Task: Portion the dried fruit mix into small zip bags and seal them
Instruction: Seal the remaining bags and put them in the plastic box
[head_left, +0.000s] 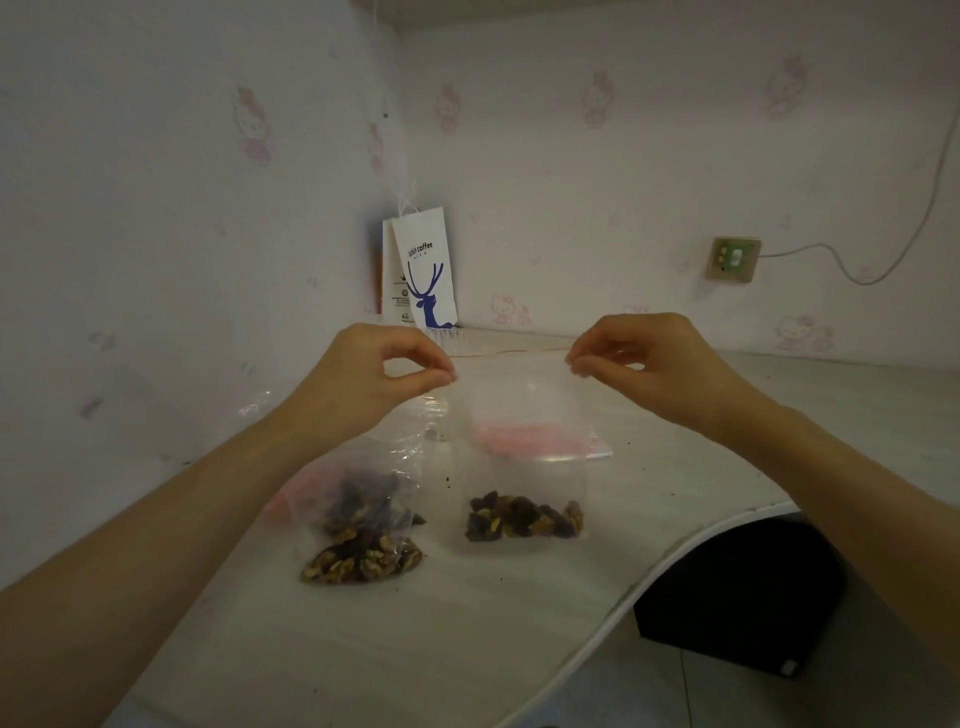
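Sealing step: left hand (387, 371) and right hand (631, 361) each pinch top corner of small zip bag (522, 441), held above table (493, 623), fruit mix (524, 517) at bottom. Next, guessing: press zip strip closed along the top.

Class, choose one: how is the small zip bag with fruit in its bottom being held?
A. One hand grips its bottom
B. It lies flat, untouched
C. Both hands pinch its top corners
C: the left hand and right hand each pinch a top corner of the small zip bag, with the fruit mix at its bottom.
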